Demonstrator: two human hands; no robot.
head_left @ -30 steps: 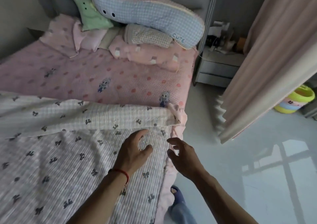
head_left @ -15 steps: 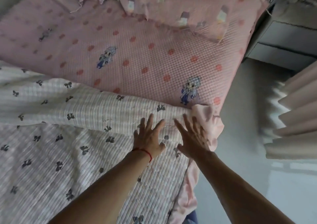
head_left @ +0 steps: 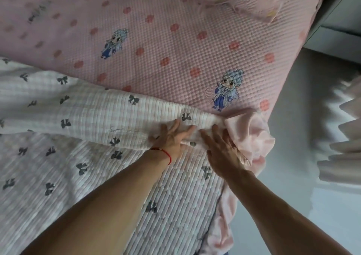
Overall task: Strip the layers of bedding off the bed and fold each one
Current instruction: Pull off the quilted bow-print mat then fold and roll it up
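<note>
Fig.: Both hands on the folded-back edge of the white bow-print quilt [head_left: 82, 116], near the bed's right side.

Left hand [head_left: 172, 139] lies flat on the fold w/ fingers spread, nothing clasped; right hand [head_left: 224, 153] rests beside it, fingers extended onto the bunched corner where the quilt's pink ruffle [head_left: 252, 135] gathers. Whether its far fingers tuck under the cloth can't be told. Quilt covers the near half of the bed, doubled back on itself, over the pink cartoon-print sheet [head_left: 175, 45], still spread. Prob. placed to secure the corner before pulling the layer off.
</note>
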